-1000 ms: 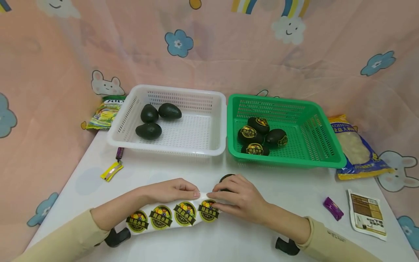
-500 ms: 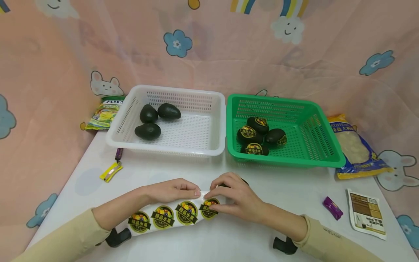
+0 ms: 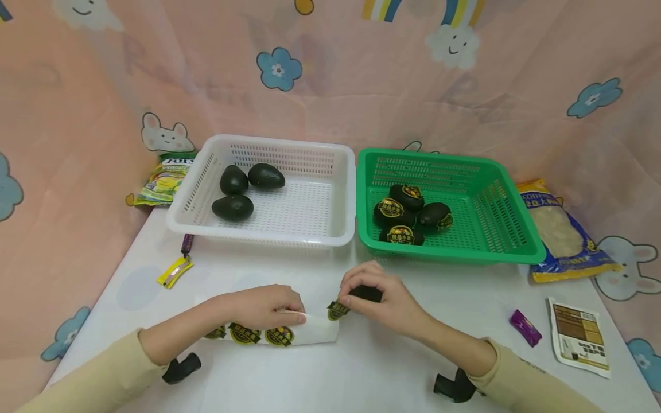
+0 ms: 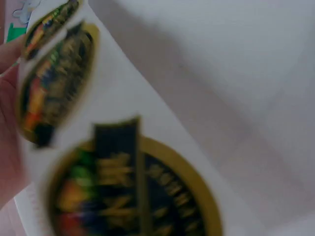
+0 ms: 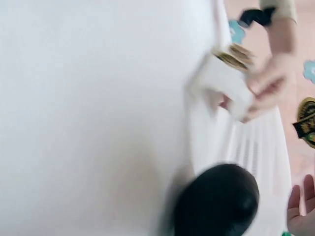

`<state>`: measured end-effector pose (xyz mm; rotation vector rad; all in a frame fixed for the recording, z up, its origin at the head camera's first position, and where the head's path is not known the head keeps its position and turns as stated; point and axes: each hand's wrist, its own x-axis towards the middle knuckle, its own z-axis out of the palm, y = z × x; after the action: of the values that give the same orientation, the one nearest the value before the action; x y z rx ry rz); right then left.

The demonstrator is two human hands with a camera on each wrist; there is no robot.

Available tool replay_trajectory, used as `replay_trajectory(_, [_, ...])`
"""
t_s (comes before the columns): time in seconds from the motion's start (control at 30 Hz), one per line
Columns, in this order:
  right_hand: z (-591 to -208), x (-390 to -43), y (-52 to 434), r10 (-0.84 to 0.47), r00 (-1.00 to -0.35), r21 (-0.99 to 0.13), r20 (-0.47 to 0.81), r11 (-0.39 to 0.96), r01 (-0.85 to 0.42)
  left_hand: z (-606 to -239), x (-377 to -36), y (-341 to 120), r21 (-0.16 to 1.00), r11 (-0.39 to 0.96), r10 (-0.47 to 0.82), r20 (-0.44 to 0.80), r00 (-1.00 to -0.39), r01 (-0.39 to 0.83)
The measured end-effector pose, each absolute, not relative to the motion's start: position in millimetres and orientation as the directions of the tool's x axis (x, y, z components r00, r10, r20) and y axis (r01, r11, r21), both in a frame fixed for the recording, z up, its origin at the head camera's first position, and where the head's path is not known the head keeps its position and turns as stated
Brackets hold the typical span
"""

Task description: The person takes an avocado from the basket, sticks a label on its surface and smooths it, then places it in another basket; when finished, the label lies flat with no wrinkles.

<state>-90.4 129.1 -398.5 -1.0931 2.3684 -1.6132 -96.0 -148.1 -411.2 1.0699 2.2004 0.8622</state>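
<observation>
In the head view my left hand (image 3: 271,307) grips a white strip of round black-and-gold stickers (image 3: 320,329), thumb on top. Its right end is bare backing; the left wrist view shows printed stickers (image 4: 59,88) close up. Just right of the strip, my right hand (image 3: 379,301) pinches a single peeled sticker (image 3: 338,310) between thumb and fingertips. A dark avocado (image 3: 368,293) lies on the table behind that hand's fingers, partly hidden by them. The right wrist view shows the avocado (image 5: 216,201) on the white surface, with the loose sticker (image 5: 306,123) at the right edge.
A white basket (image 3: 263,236) with 3 plain avocados stands at the back. Beside it, a green basket (image 3: 454,255) holds several stickered ones. Snack bags (image 3: 167,178) flank the baskets. A purple candy (image 3: 525,328) and a flat pouch (image 3: 579,338) lie at the right.
The end sticker has come off the strip and is now in my right hand's fingertips. That hand has drawn slightly up and right, and the strip's end now shows bare backing.
</observation>
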Motion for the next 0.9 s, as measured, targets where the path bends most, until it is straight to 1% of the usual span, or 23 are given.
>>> replay_trajectory(0.07, [-393,-96,135,-0.547,-0.811,-0.868,0.206,0.281,-0.409,-412,-93,-142,0.679,0.512,0.785,-0.120,-0.608,0.526])
replay_trajectory(0.1, [-390,-99,137,-0.533,-0.831,-0.871,0.163,0.318,-0.375,-412,-91,-138,0.678,0.515,0.757,-0.073,-0.650,0.524])
replay_trajectory(0.13, [-388,-101,139,-0.522,-0.844,-0.871,0.125,0.350,-0.345,-410,-90,-133,0.701,0.505,0.724,-0.026,-0.689,0.504])
replay_trajectory(0.2, [-385,-104,142,-0.516,-0.853,-0.869,0.077,0.384,-0.311,-404,-88,-121,0.774,0.442,0.651,0.070,-0.756,0.453])
replay_trajectory(0.23, [-384,-104,143,-0.519,-0.852,-0.869,0.067,0.389,-0.305,-400,-88,-115,0.812,0.408,0.612,0.097,-0.785,0.418])
replay_trajectory(0.33, [-383,-104,145,-0.520,-0.851,-0.866,0.069,0.392,-0.309,-389,-88,-100,0.867,0.340,0.523,0.148,-0.839,0.365])
replay_trajectory(0.47, [-384,-101,148,-0.495,-0.862,-0.851,0.112,0.401,-0.341,-386,-91,-90,0.901,0.339,0.437,0.104,-0.894,0.271])
replay_trajectory(0.53, [-387,-100,152,-0.467,-0.876,-0.848,0.120,0.411,-0.336,-387,-91,-87,0.924,0.314,0.395,0.080,-0.915,0.216])
replay_trajectory(0.63, [-392,-97,159,-0.409,-0.909,-0.867,0.081,0.421,-0.266,-390,-90,-82,0.961,0.236,0.347,0.053,-0.936,0.142])
replay_trajectory(0.73, [-398,-95,167,-0.348,-0.937,-0.896,0.013,0.411,-0.165,-397,-89,-76,0.980,0.176,0.342,0.027,-0.939,0.093])
replay_trajectory(0.8, [-403,-93,172,-0.322,-0.947,-0.901,-0.020,0.416,-0.123,-402,-88,-72,0.980,0.184,0.343,0.012,-0.939,0.079])
replay_trajectory(0.9, [-410,-93,177,-0.301,-0.953,-0.878,-0.021,0.462,-0.127,-411,-89,-66,0.954,0.272,0.335,0.028,-0.942,0.125])
